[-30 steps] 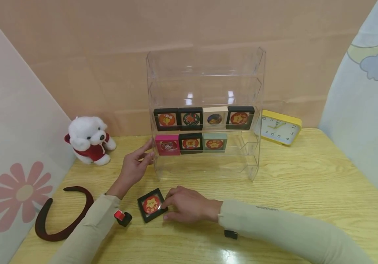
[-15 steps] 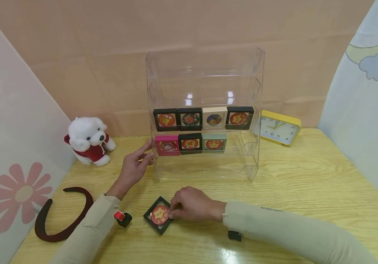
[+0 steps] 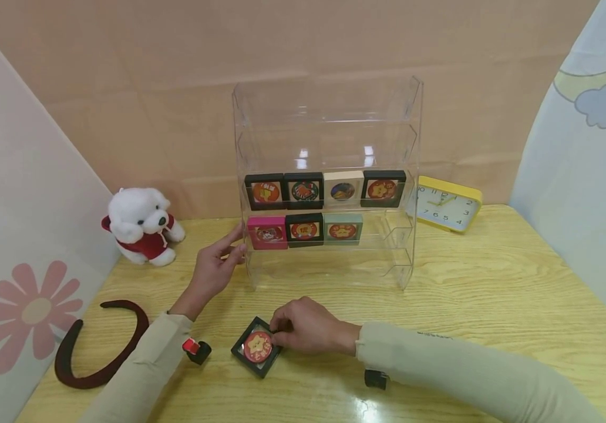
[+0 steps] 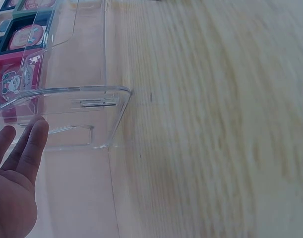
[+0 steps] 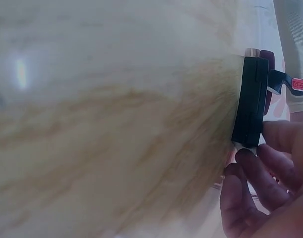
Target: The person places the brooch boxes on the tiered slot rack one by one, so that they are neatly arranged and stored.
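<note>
A square black display frame (image 3: pixel 257 347) with a red round badge and a gold star inside is by the table's front. My right hand (image 3: pixel 308 326) pinches its right corner between thumb and fingers. In the right wrist view the frame (image 5: pixel 250 101) shows edge-on above the fingertips. Left of the rack, my left hand (image 3: pixel 215 267) touches the side of a clear acrylic display rack (image 3: pixel 329 267), its fingers straight. The left wrist view shows those fingers against the rack's side panel (image 4: pixel 99 94). Two rack tiers hold several framed badges, among them a pink frame (image 3: pixel 268 233) and a green frame (image 3: pixel 343 229).
A white plush dog (image 3: pixel 141 226) in red sits at the back left. A yellow clock (image 3: pixel 448 202) leans behind the rack's right side. A dark red headband-like hoop (image 3: pixel 91 376) lies at the front left, partly under the left forearm. Patterned walls border the table (image 3: pixel 493 305).
My right hand has drawn the black frame a little toward the right and front, and the frame has turned to a diamond angle. The left hand stays at the rack.
</note>
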Available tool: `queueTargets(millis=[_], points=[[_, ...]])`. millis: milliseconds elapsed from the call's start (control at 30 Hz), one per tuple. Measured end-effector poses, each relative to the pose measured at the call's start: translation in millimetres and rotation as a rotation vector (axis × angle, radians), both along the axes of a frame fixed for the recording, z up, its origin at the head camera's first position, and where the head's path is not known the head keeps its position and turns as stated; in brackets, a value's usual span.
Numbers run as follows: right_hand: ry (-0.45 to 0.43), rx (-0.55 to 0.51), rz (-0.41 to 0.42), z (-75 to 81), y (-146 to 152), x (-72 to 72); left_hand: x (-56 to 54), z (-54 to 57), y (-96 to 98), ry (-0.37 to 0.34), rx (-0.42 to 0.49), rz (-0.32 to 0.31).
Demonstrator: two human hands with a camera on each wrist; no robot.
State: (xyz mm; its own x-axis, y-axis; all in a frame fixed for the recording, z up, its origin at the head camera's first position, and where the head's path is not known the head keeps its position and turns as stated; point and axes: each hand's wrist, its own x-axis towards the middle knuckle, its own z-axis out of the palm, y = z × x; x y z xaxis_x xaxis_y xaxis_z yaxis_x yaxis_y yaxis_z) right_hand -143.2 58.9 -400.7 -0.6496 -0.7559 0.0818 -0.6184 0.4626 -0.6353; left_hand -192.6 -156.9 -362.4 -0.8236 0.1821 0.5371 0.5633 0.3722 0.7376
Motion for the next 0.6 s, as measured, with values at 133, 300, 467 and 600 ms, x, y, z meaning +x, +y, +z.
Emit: queueTargets(millis=[133, 300, 467, 600], points=[[0.002, 0.009, -0.019, -0.1, -1.2, -0.4, 0.4, 0.3, 0.1, -0.005, 0.004, 0.001], [0.043, 0.045, -0.032, 0.8, -2.3, -0.6, 0.8, 0.1, 0.3, 0.001, -0.003, 0.003], [0.048, 0.072, -0.038, 1.3, -4.2, 0.2, 0.5, -0.3, 0.3, 0.005, -0.01, 0.014], [0.053, 0.07, -0.042, 0.3, -4.7, 0.9, 0.4, -0.3, 0.0, -0.002, -0.009, 0.012]])
